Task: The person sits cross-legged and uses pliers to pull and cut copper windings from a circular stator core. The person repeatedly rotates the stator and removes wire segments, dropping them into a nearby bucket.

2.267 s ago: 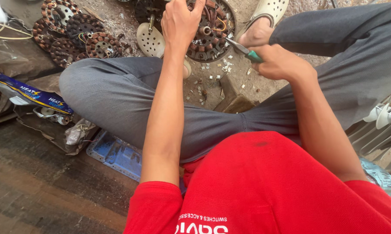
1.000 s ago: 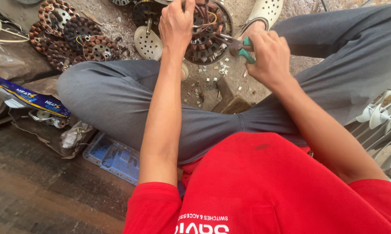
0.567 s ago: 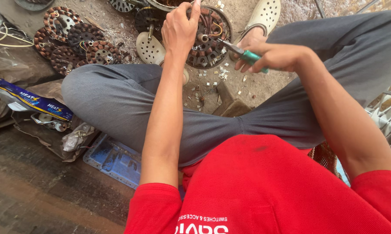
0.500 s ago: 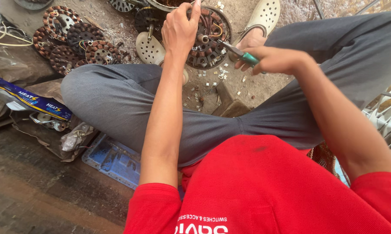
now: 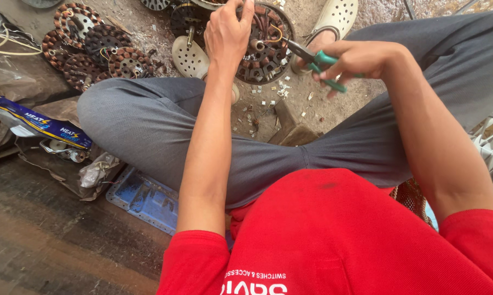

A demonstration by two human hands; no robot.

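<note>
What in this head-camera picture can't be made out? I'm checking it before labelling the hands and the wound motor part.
- Round copper-wound motor stator: its near-left part is hidden by the left hand; its top is cut off by the picture's edge.
- Green-handled pliers: the handle ends are hidden inside the right hand; what the tips pinch is too small to tell.
- Small white bits on the ground: too small to identify.

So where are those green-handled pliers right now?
The green-handled pliers sit in the right hand, upper middle of the head view, tips at the round motor winding steadied by the left hand.
</note>
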